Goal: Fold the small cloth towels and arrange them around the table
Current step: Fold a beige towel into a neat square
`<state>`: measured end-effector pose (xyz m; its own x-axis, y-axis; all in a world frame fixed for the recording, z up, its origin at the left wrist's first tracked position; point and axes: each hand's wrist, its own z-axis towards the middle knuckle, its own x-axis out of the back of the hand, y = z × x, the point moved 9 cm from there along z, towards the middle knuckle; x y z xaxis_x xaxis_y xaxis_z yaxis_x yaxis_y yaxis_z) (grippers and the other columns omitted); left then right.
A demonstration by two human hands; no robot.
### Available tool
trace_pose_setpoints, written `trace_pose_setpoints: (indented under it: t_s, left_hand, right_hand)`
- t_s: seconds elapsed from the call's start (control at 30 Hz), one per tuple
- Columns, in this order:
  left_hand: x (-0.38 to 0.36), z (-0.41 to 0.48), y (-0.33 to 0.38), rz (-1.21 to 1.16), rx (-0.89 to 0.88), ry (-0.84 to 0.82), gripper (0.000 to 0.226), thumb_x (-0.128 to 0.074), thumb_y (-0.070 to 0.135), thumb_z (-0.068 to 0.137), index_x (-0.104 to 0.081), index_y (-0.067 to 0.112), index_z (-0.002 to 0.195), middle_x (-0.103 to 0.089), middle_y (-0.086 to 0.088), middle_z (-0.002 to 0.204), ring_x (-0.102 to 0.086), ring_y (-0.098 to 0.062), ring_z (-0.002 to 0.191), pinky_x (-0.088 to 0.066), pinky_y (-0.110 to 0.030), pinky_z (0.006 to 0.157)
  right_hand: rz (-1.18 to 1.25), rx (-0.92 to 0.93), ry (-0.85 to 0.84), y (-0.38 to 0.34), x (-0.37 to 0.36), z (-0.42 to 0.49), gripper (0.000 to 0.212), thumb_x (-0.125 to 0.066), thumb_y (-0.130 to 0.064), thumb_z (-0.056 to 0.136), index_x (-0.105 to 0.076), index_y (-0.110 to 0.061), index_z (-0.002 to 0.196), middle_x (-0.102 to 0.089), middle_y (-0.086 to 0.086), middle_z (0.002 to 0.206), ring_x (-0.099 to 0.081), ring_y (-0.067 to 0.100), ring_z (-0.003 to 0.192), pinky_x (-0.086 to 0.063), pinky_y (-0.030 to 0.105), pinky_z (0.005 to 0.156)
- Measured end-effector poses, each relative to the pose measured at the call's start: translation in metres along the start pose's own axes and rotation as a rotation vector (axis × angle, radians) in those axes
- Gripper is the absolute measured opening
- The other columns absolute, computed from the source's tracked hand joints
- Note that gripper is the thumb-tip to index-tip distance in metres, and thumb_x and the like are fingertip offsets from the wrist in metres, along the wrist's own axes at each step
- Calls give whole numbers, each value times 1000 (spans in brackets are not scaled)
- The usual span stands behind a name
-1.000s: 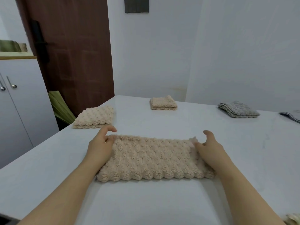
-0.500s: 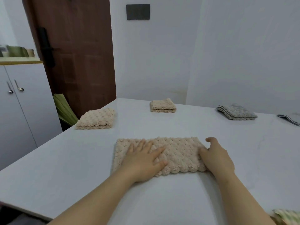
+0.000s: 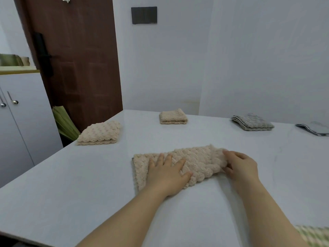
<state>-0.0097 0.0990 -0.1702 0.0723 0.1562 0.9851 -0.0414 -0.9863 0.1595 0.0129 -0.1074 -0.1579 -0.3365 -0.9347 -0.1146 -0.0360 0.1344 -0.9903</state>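
The fingers (image 3: 168, 160) of our left hand (image 3: 167, 177) lay straight and spread, pressing flat on the middle of the beige towel (image 3: 197, 161). The fingers of our right hand (image 3: 242, 168) were curled round the towel's right end, gripping it. Half a second before, that end had lain flat beside a resting right hand. It now stood raised off the surface (image 3: 89, 184) and bunched toward the left. The left hand had kept its place. The towel lay near the front of the surface, its left end flat.

Farther out, the folded pieces had not moved: a bubble-textured towel (image 3: 100, 133) at the left edge, a far beige towel (image 3: 173, 117), a grey towel (image 3: 252, 122), and a grey-edged cloth (image 3: 315, 128) cut off by the right border. The underside of the lifted end was hidden. A green-checked cloth (image 3: 313, 234) at the lower right corner was cut off, so we could not tell its shape.
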Motion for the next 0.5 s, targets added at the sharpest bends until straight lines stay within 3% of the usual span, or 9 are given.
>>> trace_pose_setpoints:
  t_s: [0.07,0.13,0.27,0.33,0.37,0.43,0.5]
  left_hand:
    - [3,2,0,-18,-11,44,60,-20,63,90,-11,42,145,-1,0,158,5,-23,145,5,-49,115]
    - [13,-1,-3,-97,-40,161,57,-26,58,91,-20,38,144,-9,1,157,-1,-19,145,-1,-45,116]
    - [55,-24,1,-56,-175,633,55,-24,48,87,-53,25,128,-48,0,139,-29,-19,139,-24,-41,111]
    - [51,-23,-11,-31,-135,515,55,-20,52,90,-37,32,139,-32,4,150,-15,-16,144,-14,-41,114]
    - [38,-18,-23,-39,-92,364,55,-21,55,92,-24,36,143,-19,7,155,-5,-14,145,-6,-40,116]
    - [19,-13,-44,-23,-13,94,60,-25,61,91,-11,41,145,-2,8,157,5,-13,145,-1,-41,117]
    - [8,-10,-54,-5,-3,-1,62,-24,65,89,-8,43,145,1,8,158,6,-13,145,0,-42,116]
  right_hand:
    - [239,-135,-52,10,-10,-3,10,-65,-12,82,-62,-3,85,-62,10,77,-60,20,70,-51,27,66]
    - [298,-175,-64,13,-19,-8,10,-66,-12,81,-62,-3,86,-63,9,78,-60,19,69,-49,25,62]
    - [291,-167,-28,21,-25,-11,14,-64,-5,80,-61,-1,93,-64,14,87,-61,25,74,-48,30,61]
    - [263,-181,-31,21,-25,-10,4,-61,-1,82,-58,-3,84,-62,13,81,-59,23,68,-51,28,53]
    - [245,-177,-40,20,-26,-7,7,-60,1,82,-57,-5,80,-61,12,79,-59,22,67,-53,27,52]
    - [212,-147,-58,17,-30,-6,9,-59,1,82,-57,-6,78,-62,13,80,-60,25,71,-54,33,63]
    - [191,-128,-61,17,-36,-7,8,-58,-3,81,-58,-9,86,-63,15,89,-62,30,81,-52,44,79]
